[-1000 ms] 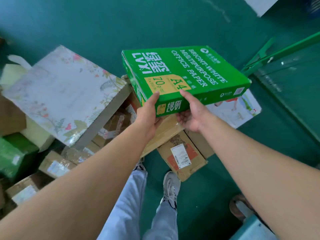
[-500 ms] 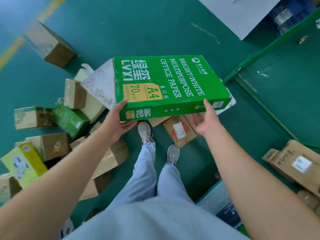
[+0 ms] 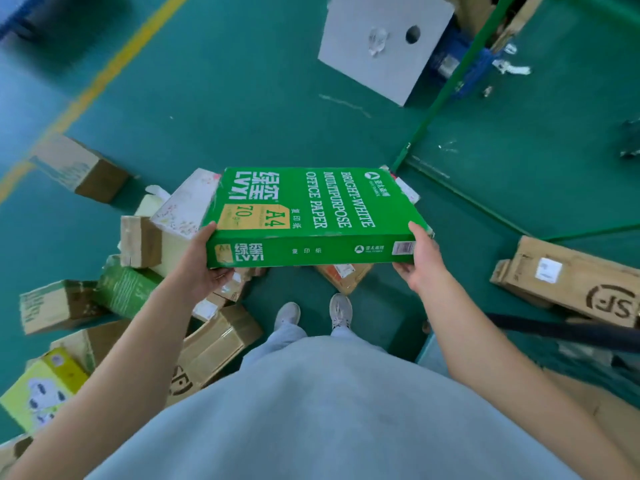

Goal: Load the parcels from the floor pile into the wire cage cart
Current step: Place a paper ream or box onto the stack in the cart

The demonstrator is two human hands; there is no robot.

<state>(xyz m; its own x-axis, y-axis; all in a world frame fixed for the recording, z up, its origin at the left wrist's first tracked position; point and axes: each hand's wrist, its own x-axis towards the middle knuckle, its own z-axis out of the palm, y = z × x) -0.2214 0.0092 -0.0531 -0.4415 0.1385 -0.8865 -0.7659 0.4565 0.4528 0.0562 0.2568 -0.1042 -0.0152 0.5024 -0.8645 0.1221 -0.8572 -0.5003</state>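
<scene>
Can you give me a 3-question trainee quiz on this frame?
1. True or false: the green paper box is resting on the floor.
2. Which hands hold it? A) left only B) right only C) both
3. Fill in: the paper size printed on its yellow patch is ___.

Key:
1. False. It is held in the air above the parcel pile.
2. C. The left hand grips the near left corner, and the right hand grips the near right corner.
3. A4
</scene>
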